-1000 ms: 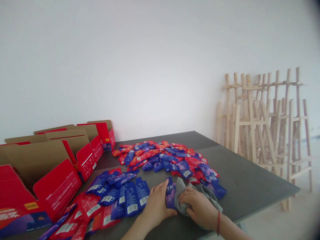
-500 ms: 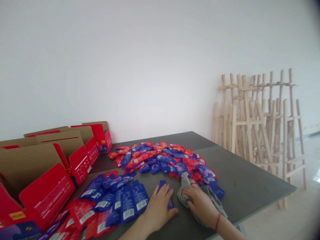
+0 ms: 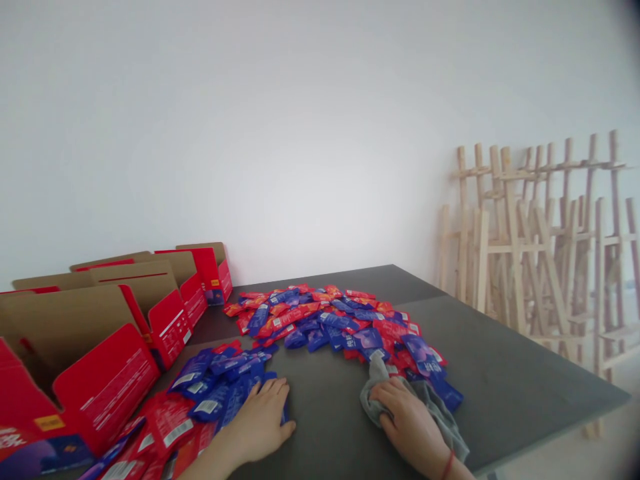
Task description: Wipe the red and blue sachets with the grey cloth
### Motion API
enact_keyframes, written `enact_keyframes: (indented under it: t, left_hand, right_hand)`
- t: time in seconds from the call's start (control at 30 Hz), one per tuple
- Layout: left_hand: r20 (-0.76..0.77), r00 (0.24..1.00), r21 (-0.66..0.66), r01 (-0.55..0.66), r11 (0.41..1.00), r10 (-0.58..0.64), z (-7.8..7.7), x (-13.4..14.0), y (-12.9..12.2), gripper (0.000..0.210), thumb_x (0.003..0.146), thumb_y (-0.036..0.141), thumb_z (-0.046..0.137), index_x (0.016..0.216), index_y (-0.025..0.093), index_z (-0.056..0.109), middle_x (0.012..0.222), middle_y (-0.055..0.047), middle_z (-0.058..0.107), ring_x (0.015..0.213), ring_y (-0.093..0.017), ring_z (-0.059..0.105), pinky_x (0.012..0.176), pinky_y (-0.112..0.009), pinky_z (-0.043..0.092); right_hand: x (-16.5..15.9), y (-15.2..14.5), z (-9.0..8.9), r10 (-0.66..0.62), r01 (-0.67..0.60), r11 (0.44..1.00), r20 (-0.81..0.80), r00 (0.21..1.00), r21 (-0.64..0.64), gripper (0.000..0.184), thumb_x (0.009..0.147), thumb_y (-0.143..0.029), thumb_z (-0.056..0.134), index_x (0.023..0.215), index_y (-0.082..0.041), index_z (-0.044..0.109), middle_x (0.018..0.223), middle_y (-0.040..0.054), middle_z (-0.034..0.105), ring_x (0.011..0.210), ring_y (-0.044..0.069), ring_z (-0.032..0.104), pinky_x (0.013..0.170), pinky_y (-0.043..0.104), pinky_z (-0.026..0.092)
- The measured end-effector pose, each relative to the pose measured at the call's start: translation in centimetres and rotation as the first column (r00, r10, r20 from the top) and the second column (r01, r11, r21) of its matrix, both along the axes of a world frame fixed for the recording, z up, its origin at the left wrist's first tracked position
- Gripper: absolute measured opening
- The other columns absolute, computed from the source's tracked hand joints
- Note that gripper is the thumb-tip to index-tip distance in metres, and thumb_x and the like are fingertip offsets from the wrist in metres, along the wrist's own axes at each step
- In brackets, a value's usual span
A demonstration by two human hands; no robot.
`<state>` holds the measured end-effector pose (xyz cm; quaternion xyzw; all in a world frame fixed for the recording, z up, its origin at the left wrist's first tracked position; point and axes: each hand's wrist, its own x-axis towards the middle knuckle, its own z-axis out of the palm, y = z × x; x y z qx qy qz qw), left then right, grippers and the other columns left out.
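My left hand (image 3: 264, 421) lies flat at the right edge of a pile of blue packets (image 3: 231, 379), palm down and open. Under its fingers a blue packet is pressed to the table, mostly covered. My right hand (image 3: 407, 421) is closed around a crumpled grey cloth (image 3: 373, 393) resting on the dark table (image 3: 325, 400). Just beyond the cloth spreads a curved heap of mixed red and blue packets (image 3: 320, 323). Red packets (image 3: 167, 420) lie at the front left, beside my left forearm.
Open red cardboard boxes (image 3: 107, 387) with brown insides line the left side of the table. A white wall (image 3: 300, 133) stands behind. Wooden easels (image 3: 515, 253) lean together beyond the table's right edge.
My left hand has slid left, bringing a blue packet against the blue pile. The right hand still grips the cloth in about the same place. The view has shifted slightly left.
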<state>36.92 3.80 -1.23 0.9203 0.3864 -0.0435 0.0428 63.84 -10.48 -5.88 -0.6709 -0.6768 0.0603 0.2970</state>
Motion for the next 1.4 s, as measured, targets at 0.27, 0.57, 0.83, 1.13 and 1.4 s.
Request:
enact_keyframes:
  t: [0.27, 0.57, 0.83, 1.13, 1.4]
  left_hand:
    - [0.184, 0.969, 0.229, 0.118, 0.966, -0.162, -1.1, 12.6, 1.9, 0.033, 0.090, 0.008, 0.042, 0.117, 0.013, 0.060, 0.124, -0.015, 0.060, 0.117, -0.031, 0.053, 0.100, -0.045, 0.041]
    - [0.292, 0.913, 0.224, 0.224, 0.949, -0.284, -2.0, 17.9, 3.1, 0.037, 0.093, 0.002, 0.032, 0.113, 0.009, 0.063, 0.116, -0.018, 0.064, 0.112, -0.031, 0.057, 0.097, -0.044, 0.045]
    - [0.407, 0.882, 0.113, 0.212, 0.971, -0.240, -4.2, 10.7, 0.1, 0.045, 0.087, -0.002, 0.039, 0.116, 0.019, 0.067, 0.133, -0.007, 0.061, 0.123, -0.022, 0.055, 0.107, -0.035, 0.041]
    - [0.549, 0.828, -0.048, 0.171, 0.984, -0.117, -5.7, 8.0, -0.7, 0.055, 0.072, -0.006, 0.039, 0.100, 0.025, 0.074, 0.131, 0.000, 0.063, 0.123, -0.017, 0.057, 0.108, -0.034, 0.042]
    - [0.542, 0.839, -0.156, 0.041, 0.987, 0.051, -4.7, 8.4, -3.2, 0.095, 0.068, 0.037, 0.078, 0.147, 0.009, 0.034, 0.147, -0.018, 0.046, 0.135, -0.031, 0.044, 0.112, -0.038, 0.035]
  right_hand:
    - [-0.2, 0.3, -0.1, -0.023, 0.023, 1.000, -0.021, 1.000, -0.007, 0.030, 0.072, -0.008, 0.046, 0.089, -0.024, 0.065, 0.099, 0.0033, 0.068, 0.099, 0.023, 0.056, 0.089, 0.031, 0.041]
    - [0.0, 0.1, -0.1, 0.021, -0.017, 0.999, -0.100, 0.995, 0.046, 0.033, 0.069, -0.006, 0.046, 0.089, -0.024, 0.066, 0.098, 0.0031, 0.069, 0.097, 0.023, 0.057, 0.090, 0.031, 0.042]
    - [1.3, -0.4, -1.7, 0.016, 0.050, 0.960, -0.231, 0.973, 0.277, 0.030, 0.079, -0.013, 0.046, 0.097, -0.024, 0.068, 0.114, 0.0090, 0.069, 0.110, 0.028, 0.059, 0.106, 0.045, 0.037]
    - [1.9, 0.9, -1.4, -0.096, 0.189, 0.949, -0.342, 0.935, 0.251, 0.042, 0.079, -0.018, 0.042, 0.113, -0.022, 0.067, 0.117, 0.0095, 0.067, 0.113, 0.027, 0.058, 0.104, 0.044, 0.042]
    - [-1.6, 3.9, 1.8, 0.070, -0.049, 0.989, 0.150, 0.986, -0.142, 0.034, 0.075, -0.010, 0.048, 0.099, -0.022, 0.070, 0.102, 0.0037, 0.072, 0.101, 0.023, 0.058, 0.090, 0.032, 0.043]
